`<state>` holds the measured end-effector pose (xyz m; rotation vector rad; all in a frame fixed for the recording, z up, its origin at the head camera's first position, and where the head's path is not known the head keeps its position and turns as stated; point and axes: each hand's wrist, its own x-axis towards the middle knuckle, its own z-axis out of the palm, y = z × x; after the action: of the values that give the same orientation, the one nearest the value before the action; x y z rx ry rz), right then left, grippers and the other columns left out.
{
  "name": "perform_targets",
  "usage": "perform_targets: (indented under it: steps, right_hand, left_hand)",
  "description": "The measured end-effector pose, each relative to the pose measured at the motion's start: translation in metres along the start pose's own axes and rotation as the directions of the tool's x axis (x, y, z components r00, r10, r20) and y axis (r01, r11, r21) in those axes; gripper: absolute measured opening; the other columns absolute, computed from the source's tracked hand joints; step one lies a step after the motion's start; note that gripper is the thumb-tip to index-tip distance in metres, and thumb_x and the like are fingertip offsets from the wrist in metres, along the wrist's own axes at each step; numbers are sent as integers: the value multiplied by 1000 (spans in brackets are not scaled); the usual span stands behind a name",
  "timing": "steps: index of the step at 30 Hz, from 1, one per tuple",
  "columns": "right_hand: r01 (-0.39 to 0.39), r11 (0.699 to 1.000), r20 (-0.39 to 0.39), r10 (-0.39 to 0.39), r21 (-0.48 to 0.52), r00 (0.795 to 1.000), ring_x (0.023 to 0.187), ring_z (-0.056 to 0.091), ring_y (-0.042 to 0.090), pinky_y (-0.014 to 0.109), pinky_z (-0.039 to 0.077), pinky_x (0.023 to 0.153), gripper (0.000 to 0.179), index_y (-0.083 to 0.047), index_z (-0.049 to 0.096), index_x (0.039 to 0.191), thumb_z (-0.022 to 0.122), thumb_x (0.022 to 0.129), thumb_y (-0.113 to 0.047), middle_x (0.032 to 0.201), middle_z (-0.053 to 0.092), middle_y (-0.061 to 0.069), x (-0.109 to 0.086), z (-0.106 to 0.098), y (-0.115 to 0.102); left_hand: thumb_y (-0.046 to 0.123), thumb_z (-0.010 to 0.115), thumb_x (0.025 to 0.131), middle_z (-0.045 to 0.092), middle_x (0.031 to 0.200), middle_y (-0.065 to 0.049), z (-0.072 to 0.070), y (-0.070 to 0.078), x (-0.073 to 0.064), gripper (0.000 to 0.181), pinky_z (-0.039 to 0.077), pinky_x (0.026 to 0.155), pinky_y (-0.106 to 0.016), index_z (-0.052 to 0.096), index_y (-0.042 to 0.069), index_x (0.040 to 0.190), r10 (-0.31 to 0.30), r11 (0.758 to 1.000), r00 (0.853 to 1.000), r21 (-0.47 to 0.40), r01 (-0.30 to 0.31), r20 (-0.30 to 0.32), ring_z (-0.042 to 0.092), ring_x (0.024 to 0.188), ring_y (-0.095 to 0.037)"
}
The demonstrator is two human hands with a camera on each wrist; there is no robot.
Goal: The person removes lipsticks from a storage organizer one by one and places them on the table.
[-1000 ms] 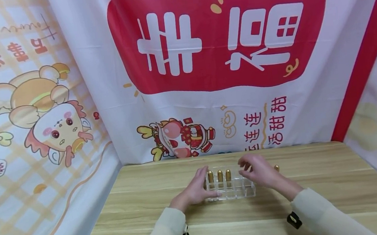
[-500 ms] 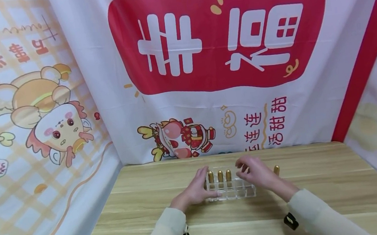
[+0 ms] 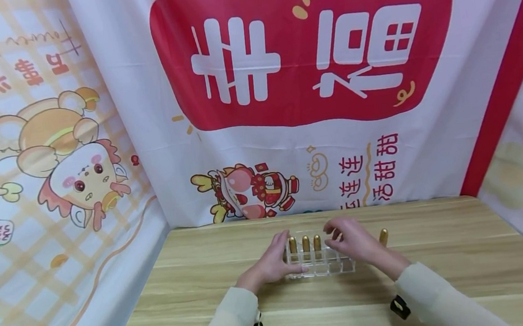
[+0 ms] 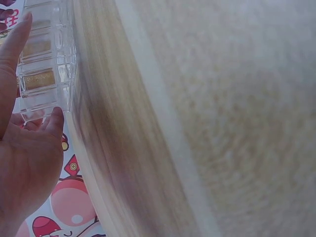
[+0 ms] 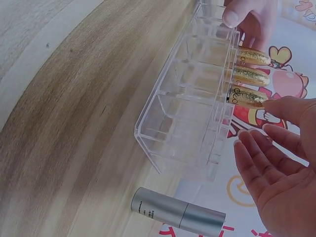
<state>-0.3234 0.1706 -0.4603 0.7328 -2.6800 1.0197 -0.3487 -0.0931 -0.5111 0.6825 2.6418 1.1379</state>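
Note:
A clear acrylic lipstick organizer [image 3: 322,269] with two rows of compartments stands on the table. Three gold lipstick tubes [image 5: 251,76] stand upright side by side in its back row, towards the left end. My left hand [image 3: 272,262] grips the organizer's left end, thumb along the front and fingers behind; the left wrist view shows the thumb [image 4: 19,39] across the clear wall. Over the right part of the back row is my right hand [image 3: 355,239], its fingers loosely bent with nothing held. In the right wrist view, one of its fingertips [image 5: 270,104] is right at the nearest gold tube's top.
Another tube [image 3: 383,237] stands on the table right of the organizer, partly behind my right wrist; the right wrist view shows a silver-looking tube [image 5: 177,211] there. The wooden table [image 3: 307,320] meets a printed cloth [image 3: 311,136] at its back edge.
My right hand has shifted slightly left, towards the third gold tube, uncovering more of the tube on the right. My left hand keeps its hold on the organizer.

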Motion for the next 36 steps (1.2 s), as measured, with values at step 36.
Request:
perform_targets:
  steps: [36]
  right_hand:
    - [-13,1000,36,12,6,999,87,68,23,33,62,76,21,-1,71,106,78,86,-3,102,71,11,11,17,-6]
  left_hand:
    - [44,88,80,22,167,-14,1,0,-1,116,25,124,-49,16,7,164,12,1000,1000,15,-12,-9,25,153,-32]
